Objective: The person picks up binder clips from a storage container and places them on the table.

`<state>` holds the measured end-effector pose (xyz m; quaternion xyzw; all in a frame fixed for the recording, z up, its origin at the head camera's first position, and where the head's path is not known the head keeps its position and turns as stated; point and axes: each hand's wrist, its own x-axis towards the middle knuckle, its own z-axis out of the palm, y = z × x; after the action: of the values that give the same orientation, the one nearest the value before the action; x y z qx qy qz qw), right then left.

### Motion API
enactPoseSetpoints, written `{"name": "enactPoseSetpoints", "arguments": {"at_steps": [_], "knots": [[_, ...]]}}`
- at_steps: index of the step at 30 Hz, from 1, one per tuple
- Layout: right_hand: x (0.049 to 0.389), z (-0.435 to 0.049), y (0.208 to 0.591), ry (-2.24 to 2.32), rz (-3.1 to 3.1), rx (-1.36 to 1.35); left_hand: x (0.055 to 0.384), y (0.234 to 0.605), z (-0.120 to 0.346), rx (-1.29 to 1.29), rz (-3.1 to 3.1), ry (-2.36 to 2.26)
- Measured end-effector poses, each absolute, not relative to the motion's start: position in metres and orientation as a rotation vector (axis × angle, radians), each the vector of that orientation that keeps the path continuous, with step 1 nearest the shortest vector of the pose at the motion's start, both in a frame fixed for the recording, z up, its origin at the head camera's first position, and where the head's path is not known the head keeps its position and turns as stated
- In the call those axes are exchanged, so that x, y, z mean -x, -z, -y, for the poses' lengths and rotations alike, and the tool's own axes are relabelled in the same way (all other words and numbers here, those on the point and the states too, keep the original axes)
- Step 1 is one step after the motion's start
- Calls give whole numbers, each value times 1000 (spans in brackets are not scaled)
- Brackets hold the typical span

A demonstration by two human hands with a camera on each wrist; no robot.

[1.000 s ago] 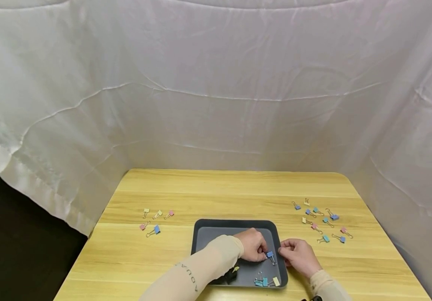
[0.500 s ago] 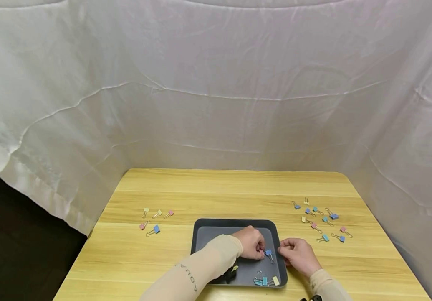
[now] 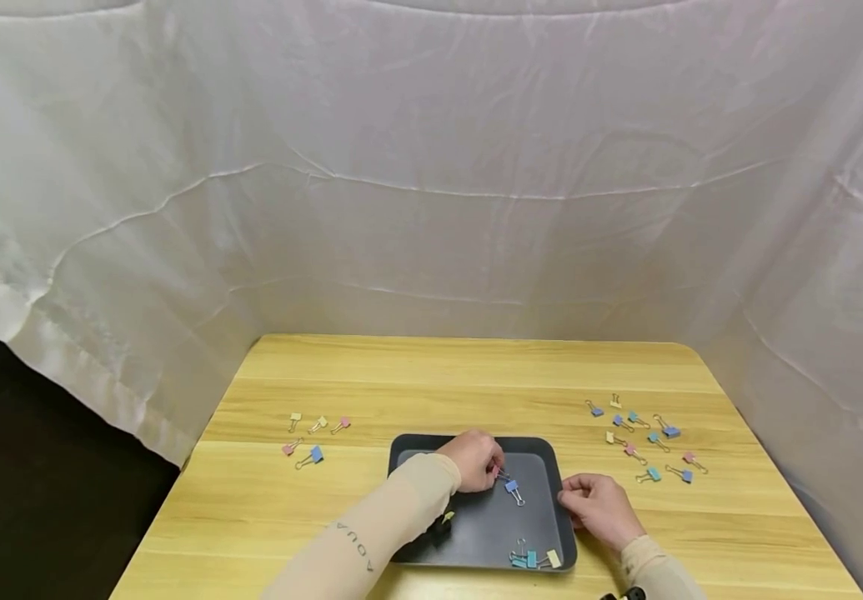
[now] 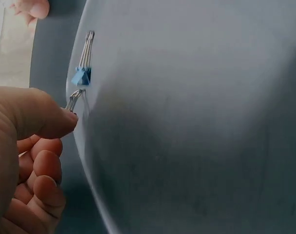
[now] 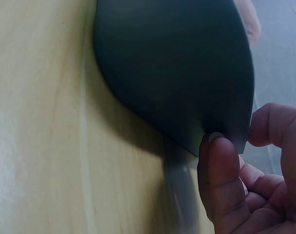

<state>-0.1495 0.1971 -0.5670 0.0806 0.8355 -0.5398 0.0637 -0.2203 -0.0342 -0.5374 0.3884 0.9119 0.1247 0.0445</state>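
Observation:
My left hand (image 3: 474, 460) is over the far part of the dark grey tray (image 3: 491, 533), pinching a small binder clip (image 4: 74, 101). Its metal handles stick out past the thumb; a bit of pink shows in the head view, and the fingers hide the rest. Just beyond those handles is a blue binder clip (image 3: 513, 487), close against them; whether the two are linked I cannot tell. My right hand (image 3: 602, 510) grips the tray's right wall between thumb and fingers, as the right wrist view shows. Teal clips (image 3: 531, 559) and a yellow clip (image 3: 554, 558) lie in the tray's near right corner.
Several pink, yellow and blue clips (image 3: 315, 454) lie on the wooden table (image 3: 431, 392) left of the tray. More clips in mixed colours (image 3: 652, 475) are scattered to the right. Pale curtains (image 3: 476, 250) stand around the table's back and sides.
My left hand has moved left and toward the tray's far side with the pinched clip. The blue clip has shifted the same way. The right hand stays at the tray's wall.

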Motion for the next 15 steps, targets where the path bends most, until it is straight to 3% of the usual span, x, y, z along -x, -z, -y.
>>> {"name": "enactPoseSetpoints", "arguments": {"at_steps": [15], "knots": [[148, -197, 565, 1589, -2543, -254, 230, 510, 71, -1076, -2913, -571]]}}
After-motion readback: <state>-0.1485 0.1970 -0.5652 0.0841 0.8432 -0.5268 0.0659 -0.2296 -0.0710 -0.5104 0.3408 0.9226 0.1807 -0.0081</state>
